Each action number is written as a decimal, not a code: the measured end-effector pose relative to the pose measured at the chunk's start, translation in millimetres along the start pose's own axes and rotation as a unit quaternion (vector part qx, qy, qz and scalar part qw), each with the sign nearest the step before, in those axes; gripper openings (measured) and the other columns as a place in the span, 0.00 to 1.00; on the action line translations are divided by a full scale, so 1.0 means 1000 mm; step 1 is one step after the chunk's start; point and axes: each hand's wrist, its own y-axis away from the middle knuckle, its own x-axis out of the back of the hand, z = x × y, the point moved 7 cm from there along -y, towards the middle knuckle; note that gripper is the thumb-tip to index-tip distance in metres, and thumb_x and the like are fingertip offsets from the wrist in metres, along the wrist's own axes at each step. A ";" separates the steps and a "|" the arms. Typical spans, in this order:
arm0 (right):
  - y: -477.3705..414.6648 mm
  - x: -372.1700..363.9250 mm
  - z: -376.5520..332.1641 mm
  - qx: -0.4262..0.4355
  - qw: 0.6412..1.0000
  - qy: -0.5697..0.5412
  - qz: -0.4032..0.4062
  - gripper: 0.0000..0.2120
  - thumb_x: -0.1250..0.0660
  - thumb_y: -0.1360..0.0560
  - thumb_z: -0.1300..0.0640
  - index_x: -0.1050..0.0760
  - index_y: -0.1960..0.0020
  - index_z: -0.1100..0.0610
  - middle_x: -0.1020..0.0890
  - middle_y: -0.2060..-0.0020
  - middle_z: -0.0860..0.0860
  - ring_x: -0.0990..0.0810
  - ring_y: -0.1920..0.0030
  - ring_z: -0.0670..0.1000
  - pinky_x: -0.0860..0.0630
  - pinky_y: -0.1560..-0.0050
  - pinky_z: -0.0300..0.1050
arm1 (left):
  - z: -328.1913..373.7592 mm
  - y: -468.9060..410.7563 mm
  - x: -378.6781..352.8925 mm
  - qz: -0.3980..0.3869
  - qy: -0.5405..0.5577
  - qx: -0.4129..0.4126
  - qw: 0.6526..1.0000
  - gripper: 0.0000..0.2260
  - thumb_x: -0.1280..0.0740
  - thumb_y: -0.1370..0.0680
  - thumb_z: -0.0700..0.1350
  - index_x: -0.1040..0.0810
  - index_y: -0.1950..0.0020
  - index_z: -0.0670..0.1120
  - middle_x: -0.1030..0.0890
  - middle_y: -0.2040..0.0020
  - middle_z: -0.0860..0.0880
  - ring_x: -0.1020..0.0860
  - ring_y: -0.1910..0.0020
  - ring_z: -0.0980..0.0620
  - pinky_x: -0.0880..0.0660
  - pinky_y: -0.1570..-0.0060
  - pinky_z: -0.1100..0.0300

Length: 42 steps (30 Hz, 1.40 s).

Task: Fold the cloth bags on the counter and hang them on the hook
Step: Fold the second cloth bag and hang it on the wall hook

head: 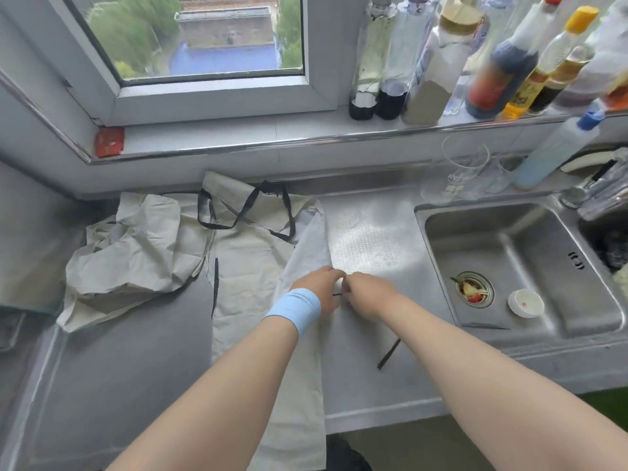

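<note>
Early stage: I see both hands, left hand (319, 283) and right hand (368, 292), pinching the flat bag's (251, 266) edge mid-fold; crumpled bag (136, 253) untouched on counter (373, 379); nothing hung.

The cloth bags (251, 266) are looking matt and creased. The tabletop (373, 239) and sink (530, 253) are showing brushed, faintly glossy metal, partly dimpled.

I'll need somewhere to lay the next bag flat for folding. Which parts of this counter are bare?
Bare: the textured drainboard between the spread bag and the sink, and the grey counter in front of the crumpled bag. Crowded: the glasses behind the sink, and the bottle-lined sill.
</note>
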 end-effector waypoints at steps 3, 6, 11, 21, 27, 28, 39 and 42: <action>-0.016 0.027 -0.018 -0.002 0.971 -0.238 0.020 0.07 0.38 0.23 0.56 0.23 0.51 0.59 0.18 0.55 0.52 0.20 0.53 0.55 0.27 0.56 0.47 | 0.002 -0.003 0.024 0.043 0.114 0.005 0.992 0.28 0.35 0.25 0.44 0.37 0.26 0.53 0.25 0.34 0.50 0.25 0.38 0.48 0.30 0.39 0.60; -0.030 0.064 -0.046 0.011 0.915 -0.402 0.035 0.07 0.34 0.26 0.62 0.26 0.63 0.58 0.23 0.70 0.50 0.26 0.71 0.48 0.30 0.67 0.40 | -0.025 -0.005 0.058 0.092 0.215 0.074 0.969 0.23 0.34 0.28 0.46 0.30 0.33 0.53 0.19 0.46 0.49 0.21 0.50 0.46 0.25 0.52 0.59; -0.049 0.098 -0.085 0.026 0.913 -0.407 -0.024 0.05 0.30 0.26 0.58 0.23 0.51 0.55 0.22 0.68 0.51 0.28 0.75 0.45 0.36 0.76 0.36 | -0.080 0.002 0.104 0.111 0.301 0.105 0.941 0.10 0.25 0.31 0.52 0.21 0.55 0.50 0.24 0.65 0.54 0.28 0.69 0.53 0.30 0.68 0.63; -0.088 0.110 -0.143 -0.047 0.947 -0.313 -0.048 0.08 0.28 0.28 0.53 0.20 0.55 0.57 0.19 0.70 0.47 0.28 0.73 0.49 0.39 0.76 0.36 | -0.194 0.010 0.130 0.113 0.574 0.249 0.772 0.05 0.39 0.21 0.37 0.28 0.56 0.44 0.26 0.59 0.44 0.30 0.72 0.48 0.31 0.73 0.64; -0.100 0.112 -0.170 -0.078 0.951 -0.297 -0.030 0.08 0.32 0.25 0.53 0.22 0.59 0.58 0.23 0.69 0.52 0.29 0.73 0.51 0.37 0.74 0.38 | -0.223 0.006 0.153 0.138 0.364 0.148 0.909 0.30 0.27 0.31 0.38 0.33 0.31 0.51 0.27 0.38 0.48 0.25 0.42 0.47 0.26 0.45 0.57; -0.102 0.114 -0.180 -0.071 0.938 -0.338 -0.029 0.07 0.32 0.25 0.55 0.23 0.59 0.58 0.24 0.69 0.53 0.30 0.73 0.51 0.38 0.74 0.38 | -0.213 0.006 0.165 0.164 0.320 0.087 0.929 0.33 0.27 0.33 0.39 0.33 0.30 0.52 0.28 0.35 0.50 0.25 0.40 0.48 0.28 0.41 0.58; -0.114 0.126 -0.202 -0.046 0.970 -0.218 0.098 0.24 0.44 0.28 0.69 0.20 0.39 0.53 0.19 0.40 0.50 0.18 0.42 0.53 0.21 0.48 0.45 | -0.245 0.014 0.178 0.165 0.336 0.128 0.918 0.11 0.36 0.23 0.46 0.22 0.66 0.48 0.23 0.69 0.49 0.25 0.69 0.47 0.26 0.63 0.58; -0.120 0.095 -0.199 -0.015 0.999 -0.022 0.024 0.34 0.44 0.29 0.70 0.29 0.28 0.44 0.25 0.31 0.47 0.27 0.31 0.53 0.26 0.37 0.47 | -0.258 0.018 0.175 0.163 0.446 0.141 0.869 0.14 0.43 0.20 0.41 0.23 0.61 0.48 0.24 0.66 0.48 0.28 0.72 0.50 0.32 0.74 0.65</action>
